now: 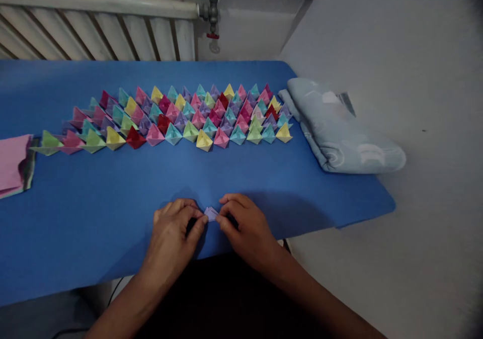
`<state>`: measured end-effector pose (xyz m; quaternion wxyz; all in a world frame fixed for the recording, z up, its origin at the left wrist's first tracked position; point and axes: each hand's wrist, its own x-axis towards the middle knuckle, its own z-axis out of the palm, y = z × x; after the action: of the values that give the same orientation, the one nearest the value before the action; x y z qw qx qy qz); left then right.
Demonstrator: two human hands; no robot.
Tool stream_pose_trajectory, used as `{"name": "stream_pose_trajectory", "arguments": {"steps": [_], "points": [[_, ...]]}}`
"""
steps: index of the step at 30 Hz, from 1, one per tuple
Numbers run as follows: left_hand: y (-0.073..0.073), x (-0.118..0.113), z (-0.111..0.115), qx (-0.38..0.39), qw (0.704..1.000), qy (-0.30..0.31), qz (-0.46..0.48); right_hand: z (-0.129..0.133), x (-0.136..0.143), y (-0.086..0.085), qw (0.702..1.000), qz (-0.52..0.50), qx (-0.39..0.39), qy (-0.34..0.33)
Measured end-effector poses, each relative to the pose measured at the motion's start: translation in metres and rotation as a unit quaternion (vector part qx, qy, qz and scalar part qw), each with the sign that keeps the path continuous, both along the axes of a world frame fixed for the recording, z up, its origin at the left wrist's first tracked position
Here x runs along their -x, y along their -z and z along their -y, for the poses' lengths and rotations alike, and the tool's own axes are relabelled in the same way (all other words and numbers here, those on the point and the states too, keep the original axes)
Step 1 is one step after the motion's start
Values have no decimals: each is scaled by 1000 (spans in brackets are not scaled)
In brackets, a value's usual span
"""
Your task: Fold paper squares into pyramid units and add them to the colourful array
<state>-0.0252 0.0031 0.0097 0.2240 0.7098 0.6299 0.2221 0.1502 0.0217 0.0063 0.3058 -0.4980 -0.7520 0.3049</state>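
Observation:
A small folded piece of lilac paper (pixel 211 214) is held between my two hands near the front edge of the blue table (pixel 151 173). My left hand (pixel 175 231) pinches its left side between thumb and fingers. On the right side, my right hand (pixel 245 226) grips the paper with thumb and forefinger, the other fingers curled. Beyond the hands, several small folded paper boats (pixel 204 141) in pink, yellow, green, blue, purple and red stand in close rows.
A folded grey-blue cloth (pixel 347 133) lies at the table's right end. Pink paper (pixel 14 163) rests at the left edge of view. Behind the table are a white radiator (pixel 94 32) and a pipe valve with a red handle (pixel 213 35).

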Motion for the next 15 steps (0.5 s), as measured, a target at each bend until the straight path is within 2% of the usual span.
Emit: {"name": "stream_pose_trajectory", "arguments": {"steps": [10, 15], "points": [[-1, -1, -7, 21, 999, -15, 23, -3, 1, -4, 1000, 25, 18, 0], [-3, -2, -9, 34, 999, -15, -7, -5, 2, -4, 999, 30, 29, 4]]}}
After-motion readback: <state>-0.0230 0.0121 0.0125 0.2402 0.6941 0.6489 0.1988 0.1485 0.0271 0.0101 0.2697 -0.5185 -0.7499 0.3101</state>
